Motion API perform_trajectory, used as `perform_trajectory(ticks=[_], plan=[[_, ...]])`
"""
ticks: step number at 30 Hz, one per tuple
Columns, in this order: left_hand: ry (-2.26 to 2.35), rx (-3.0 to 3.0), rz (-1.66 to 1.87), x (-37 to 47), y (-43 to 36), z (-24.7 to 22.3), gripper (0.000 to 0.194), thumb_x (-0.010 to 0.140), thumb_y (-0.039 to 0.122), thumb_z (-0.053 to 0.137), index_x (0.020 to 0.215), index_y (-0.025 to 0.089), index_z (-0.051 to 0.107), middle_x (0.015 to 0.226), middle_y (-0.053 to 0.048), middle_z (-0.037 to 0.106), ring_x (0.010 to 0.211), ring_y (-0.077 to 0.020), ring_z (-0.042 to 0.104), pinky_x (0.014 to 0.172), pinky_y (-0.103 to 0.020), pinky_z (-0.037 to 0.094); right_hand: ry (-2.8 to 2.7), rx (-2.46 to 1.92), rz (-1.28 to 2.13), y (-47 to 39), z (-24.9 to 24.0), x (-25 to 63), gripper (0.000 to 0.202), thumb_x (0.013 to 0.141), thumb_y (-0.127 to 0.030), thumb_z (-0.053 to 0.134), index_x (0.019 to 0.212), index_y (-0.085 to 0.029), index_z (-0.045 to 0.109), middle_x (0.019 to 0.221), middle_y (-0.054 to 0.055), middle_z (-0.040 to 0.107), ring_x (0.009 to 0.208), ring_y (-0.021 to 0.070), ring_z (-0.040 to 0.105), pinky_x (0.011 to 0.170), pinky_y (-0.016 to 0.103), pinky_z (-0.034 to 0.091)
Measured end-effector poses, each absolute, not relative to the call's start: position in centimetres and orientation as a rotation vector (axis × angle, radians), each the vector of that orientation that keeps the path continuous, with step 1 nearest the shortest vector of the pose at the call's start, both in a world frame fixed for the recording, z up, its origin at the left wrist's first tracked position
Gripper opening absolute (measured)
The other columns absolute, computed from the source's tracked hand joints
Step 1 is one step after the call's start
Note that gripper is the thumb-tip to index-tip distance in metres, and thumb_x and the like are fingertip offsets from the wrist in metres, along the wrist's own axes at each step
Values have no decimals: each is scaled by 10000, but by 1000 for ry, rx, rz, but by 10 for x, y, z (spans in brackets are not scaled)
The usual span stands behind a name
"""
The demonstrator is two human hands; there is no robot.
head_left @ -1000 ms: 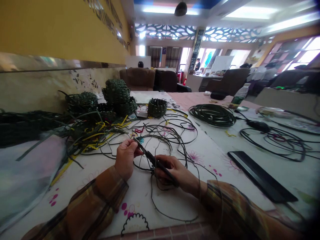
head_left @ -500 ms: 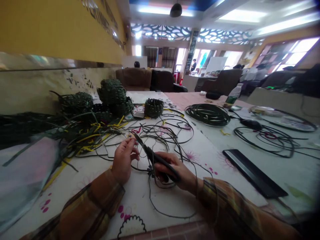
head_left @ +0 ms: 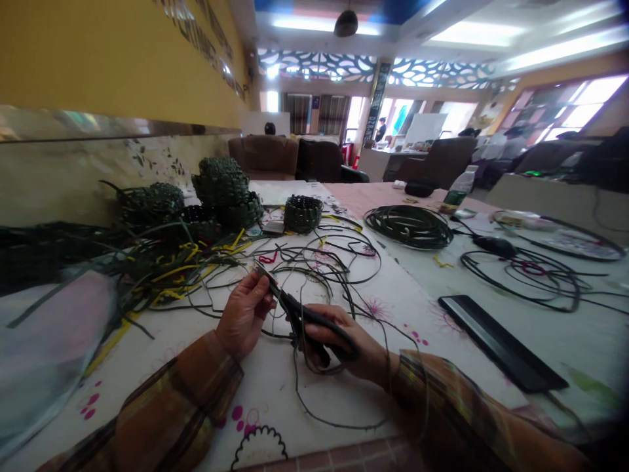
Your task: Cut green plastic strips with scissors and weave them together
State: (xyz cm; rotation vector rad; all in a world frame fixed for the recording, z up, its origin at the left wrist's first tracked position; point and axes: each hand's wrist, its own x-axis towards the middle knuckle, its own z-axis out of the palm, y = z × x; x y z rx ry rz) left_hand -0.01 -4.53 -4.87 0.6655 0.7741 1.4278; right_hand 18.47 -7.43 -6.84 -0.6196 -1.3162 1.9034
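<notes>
My right hand is wrapped round the black handles of a pair of scissors, whose blades point up and left. The two handle loops stand apart. My left hand is closed in a pinch beside the blades, thumb and fingertips close against them. What it pinches, if anything, is too small to make out. A thin dark cord loops below the scissors and past my right wrist. Behind my hands, loose dark green strips lie curled on the white flowered tablecloth.
Dark green woven baskets are stacked at the back left, and a small round basket stands mid-table. Green and yellow strips lie left. To the right are a strip coil, a bottle and a long black object.
The scissors' handles have spread wider apart, and their blades now lie close against my left fingertips. My left hand has shifted slightly, its fingers drawn closer together.
</notes>
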Motion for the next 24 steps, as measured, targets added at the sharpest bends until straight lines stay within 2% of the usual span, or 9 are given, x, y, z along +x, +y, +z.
perform_trajectory(ticks=[6,13,18,24], plan=[[740,716,1430,-2,-45,-47,413,552,289,937,754,130,614,653,52,545,511,-24,448,473,-136,421,-1351,-601,1915,-76,-64,187,349,817,-468,736,846,-168,561,663,2,584,490,98,525,454,209,388],[676,775,1365,-6,-44,-49,412,584,276,922,810,151,601,735,40,601,483,-24,444,427,-152,385,-1381,-539,1929,-75,-61,190,299,867,-429,685,833,-167,545,652,9,587,485,98,523,452,205,364],[707,758,1383,-7,-44,-47,422,567,233,927,788,157,575,717,54,575,499,-26,450,439,-147,380,-1355,-567,1930,-75,-61,188,332,834,-447,713,805,-163,545,654,11,590,483,100,526,451,210,381],[732,793,1398,-9,-44,-42,424,550,231,931,766,153,575,719,49,563,516,-33,432,434,-158,373,-1379,-551,1935,-75,-59,189,339,829,-452,717,804,-163,542,654,16,595,491,99,526,445,204,340]])
